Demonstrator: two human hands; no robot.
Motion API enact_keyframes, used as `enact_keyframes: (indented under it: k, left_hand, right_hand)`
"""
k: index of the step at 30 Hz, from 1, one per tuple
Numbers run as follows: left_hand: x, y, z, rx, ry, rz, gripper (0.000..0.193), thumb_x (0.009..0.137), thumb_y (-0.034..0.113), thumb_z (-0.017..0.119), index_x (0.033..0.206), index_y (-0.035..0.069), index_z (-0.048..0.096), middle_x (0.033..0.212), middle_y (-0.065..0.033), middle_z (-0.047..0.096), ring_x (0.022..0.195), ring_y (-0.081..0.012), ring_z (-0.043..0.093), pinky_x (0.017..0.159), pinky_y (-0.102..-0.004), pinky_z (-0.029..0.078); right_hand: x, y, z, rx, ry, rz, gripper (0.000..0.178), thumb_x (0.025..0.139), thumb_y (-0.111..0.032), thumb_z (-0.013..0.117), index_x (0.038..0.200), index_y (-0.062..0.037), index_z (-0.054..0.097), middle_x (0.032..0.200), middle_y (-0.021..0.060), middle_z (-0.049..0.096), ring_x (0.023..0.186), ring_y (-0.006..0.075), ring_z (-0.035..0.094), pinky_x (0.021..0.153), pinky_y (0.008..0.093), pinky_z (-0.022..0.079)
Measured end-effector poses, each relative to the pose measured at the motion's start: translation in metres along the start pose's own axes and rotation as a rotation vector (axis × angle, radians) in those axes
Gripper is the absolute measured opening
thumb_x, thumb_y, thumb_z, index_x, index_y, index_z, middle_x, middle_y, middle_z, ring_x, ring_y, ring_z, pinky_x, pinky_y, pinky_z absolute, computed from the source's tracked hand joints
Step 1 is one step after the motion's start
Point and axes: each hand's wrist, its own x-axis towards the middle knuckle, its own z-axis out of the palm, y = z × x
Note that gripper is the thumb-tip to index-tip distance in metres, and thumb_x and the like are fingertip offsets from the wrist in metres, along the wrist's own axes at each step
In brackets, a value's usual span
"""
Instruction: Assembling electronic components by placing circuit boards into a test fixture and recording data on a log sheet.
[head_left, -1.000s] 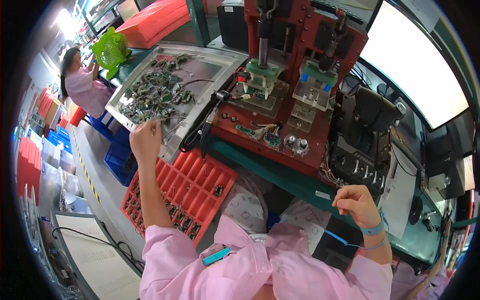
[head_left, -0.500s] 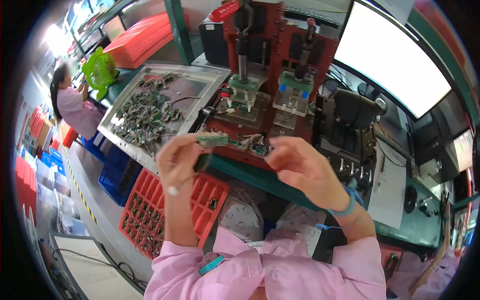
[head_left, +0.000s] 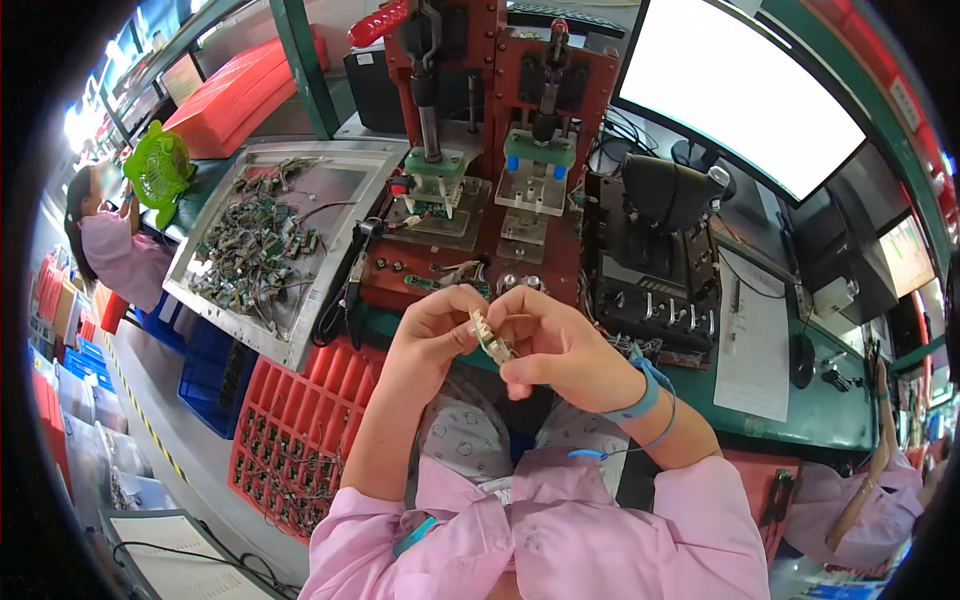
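Observation:
A small circuit board with pale connectors (head_left: 489, 338) is pinched between my two hands, above my lap. My left hand (head_left: 437, 332) grips its left side with thumb and fingers. On its other side, the fingers of my right hand (head_left: 553, 342) close round the board's edge; a blue wrist strap (head_left: 640, 397) circles that wrist. Just beyond the hands, another small board with wires (head_left: 447, 276) lies on the red base of the press. The left toggle-clamp fixture (head_left: 434, 180) has a board under its green plate; the right fixture (head_left: 537, 172) stands beside it.
At left a metal-framed tray (head_left: 330, 240) bears a heap of wired boards. Below it stands a red compartment crate (head_left: 290, 430) with boards. A black control box (head_left: 655, 290), a monitor (head_left: 745, 90) and a paper sheet (head_left: 752, 350) are at right. Co-workers sit on both sides.
My hands have come together, and the board that my left hand held up is now gripped by both. The view has shifted, so the bench appears further left.

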Motion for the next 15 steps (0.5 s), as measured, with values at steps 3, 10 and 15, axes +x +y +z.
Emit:
enact_keyframes:
  k: [3, 10, 15]
  left_hand:
    - [0.005, -0.004, 0.001, -0.011, -0.004, -0.043, 0.008, 0.087, 0.010, 0.064, 0.091, 0.003, 0.060, 0.083, 0.0010, 0.056, 0.067, -0.0060, 0.047, 0.057, -0.0201, 0.035]
    - [0.019, -0.001, 0.026, 0.120, 0.171, 0.025, 0.017, 0.091, 0.003, 0.056, 0.107, 0.000, 0.060, 0.095, -0.0067, 0.064, 0.083, -0.0111, 0.059, 0.070, -0.0234, 0.047]
    - [0.043, 0.002, 0.013, 0.960, 0.169, 0.368, 0.017, 0.084, -0.002, 0.058, 0.099, 0.000, 0.064, 0.098, -0.0114, 0.066, 0.089, -0.0199, 0.063, 0.070, -0.0290, 0.053]
  right_hand:
    - [-0.003, -0.006, -0.003, -0.051, 0.106, 0.051, 0.045, 0.078, -0.003, 0.068, 0.118, -0.0016, 0.048, 0.089, 0.0032, 0.059, 0.072, 0.0054, 0.055, 0.059, 0.0175, 0.043]
    - [0.000, -0.001, -0.012, -0.496, 0.412, -0.192, 0.049, 0.071, -0.009, 0.078, 0.112, 0.0023, 0.056, 0.072, -0.0006, 0.058, 0.060, 0.0039, 0.048, 0.053, 0.0202, 0.040]
    - [0.029, -0.008, -0.058, -0.943, 0.601, -0.342, 0.043, 0.064, -0.008, 0.080, 0.102, 0.0038, 0.062, 0.061, 0.0057, 0.057, 0.056, 0.0095, 0.051, 0.053, 0.0270, 0.043]
